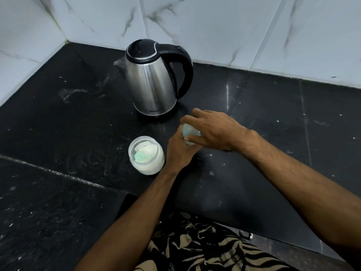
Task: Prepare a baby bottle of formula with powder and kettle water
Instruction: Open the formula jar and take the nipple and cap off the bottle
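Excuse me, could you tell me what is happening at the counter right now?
A person is making formula on a black counter. Both hands are on a small baby bottle: the left hand grips it from below, the right hand closes over its top. An open jar of white powder stands just left of the hands. A steel kettle, lid shut, stands behind, untouched.

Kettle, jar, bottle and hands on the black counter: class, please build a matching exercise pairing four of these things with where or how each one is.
Things:
1. kettle
2. powder jar
3. baby bottle
4. right hand

States:
A. open, no lid, beside the left hand
B. held between both hands
C. lid closed, standing near the tiled wall
D. on top of the bottle

Pairs: 1-C, 2-A, 3-B, 4-D
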The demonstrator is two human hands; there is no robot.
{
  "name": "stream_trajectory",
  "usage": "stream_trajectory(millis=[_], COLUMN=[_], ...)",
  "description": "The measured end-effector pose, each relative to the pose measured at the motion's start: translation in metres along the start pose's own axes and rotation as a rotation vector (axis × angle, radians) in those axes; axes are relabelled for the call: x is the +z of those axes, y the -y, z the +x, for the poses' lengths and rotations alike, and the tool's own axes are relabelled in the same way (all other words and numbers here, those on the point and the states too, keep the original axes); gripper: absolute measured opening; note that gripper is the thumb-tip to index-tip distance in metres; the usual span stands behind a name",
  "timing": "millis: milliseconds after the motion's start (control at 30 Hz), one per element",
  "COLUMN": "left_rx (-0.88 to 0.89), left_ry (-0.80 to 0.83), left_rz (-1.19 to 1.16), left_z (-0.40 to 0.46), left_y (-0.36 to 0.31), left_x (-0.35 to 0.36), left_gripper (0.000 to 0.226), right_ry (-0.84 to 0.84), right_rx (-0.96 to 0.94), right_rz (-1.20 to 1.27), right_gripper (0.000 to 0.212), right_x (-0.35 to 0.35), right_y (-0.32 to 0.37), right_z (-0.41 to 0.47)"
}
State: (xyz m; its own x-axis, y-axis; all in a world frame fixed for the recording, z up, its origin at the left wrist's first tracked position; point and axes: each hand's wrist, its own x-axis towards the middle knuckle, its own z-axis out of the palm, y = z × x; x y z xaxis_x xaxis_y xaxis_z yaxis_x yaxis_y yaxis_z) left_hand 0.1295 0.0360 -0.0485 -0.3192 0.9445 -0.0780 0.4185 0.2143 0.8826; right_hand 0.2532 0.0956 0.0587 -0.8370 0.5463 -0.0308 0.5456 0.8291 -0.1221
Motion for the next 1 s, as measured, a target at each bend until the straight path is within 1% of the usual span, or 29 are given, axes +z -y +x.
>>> stream_trajectory(millis=[167,233,300,367,400,433,533,600,667,733,800,867,933,1000], left_rx=[-0.005,-0.005,-0.008,-0.008,-0.006,-0.006,-0.004,-0.005,-0.001,0.003,-0.003,0.002,0.027,0.040], left_ry=[-0.017,-0.014,-0.001,0.005,0.005,0.002,-0.005,-0.006,-0.015,-0.013,0.002,0.010,0.009,0.013], left_rz=[-0.078,-0.088,-0.099,-0.098,-0.090,-0.075,-0.049,-0.057,-0.088,-0.092,-0.118,-0.110,-0.085,-0.057], left_z=[-0.003,-0.003,-0.003,-0.004,-0.004,-0.004,-0.004,-0.004,-0.003,-0.003,-0.002,-0.003,-0.003,-0.003], left_y=[0.001,0.000,0.001,0.001,0.000,0.000,-0.002,-0.002,0.000,0.002,0.006,0.007,0.006,0.004], left_x=[0.000,0.000,0.001,0.001,0.001,0.001,-0.001,-0.001,-0.002,-0.001,0.001,0.001,0.000,-0.001], left_gripper=[0.054,0.056,0.060,0.062,0.063,0.062,0.062,0.060,0.058,0.053,0.046,0.045,0.046,0.048], right_ry=[0.107,0.110,0.076,0.055,0.053,0.048,0.029,0.036,0.029,0.011,0.002,-0.051,-0.109,-0.128], right_rx=[-0.050,-0.038,0.028,0.128,0.158,0.171,0.129,0.048,-0.044,-0.067,-0.031,0.030,0.086,0.153], right_rz=[0.020,0.046,0.072,0.042,0.005,-0.027,-0.042,0.033,0.167,0.269,0.299,0.364,0.459,0.587], right_gripper=[0.048,0.050,0.061,0.073,0.072,0.066,0.052,0.049,0.046,0.047,0.047,0.049,0.053,0.053], right_x=[-0.007,-0.007,-0.005,-0.001,0.002,0.005,0.010,0.006,-0.003,-0.014,-0.020,-0.020,-0.015,-0.006], right_y=[-0.005,-0.005,-0.002,0.002,0.005,0.008,0.006,0.000,-0.007,-0.014,-0.018,-0.024,-0.032,-0.039], right_z=[0.000,0.000,-0.001,0.001,0.003,0.006,0.010,0.008,0.005,0.005,0.006,0.004,-0.001,-0.008])
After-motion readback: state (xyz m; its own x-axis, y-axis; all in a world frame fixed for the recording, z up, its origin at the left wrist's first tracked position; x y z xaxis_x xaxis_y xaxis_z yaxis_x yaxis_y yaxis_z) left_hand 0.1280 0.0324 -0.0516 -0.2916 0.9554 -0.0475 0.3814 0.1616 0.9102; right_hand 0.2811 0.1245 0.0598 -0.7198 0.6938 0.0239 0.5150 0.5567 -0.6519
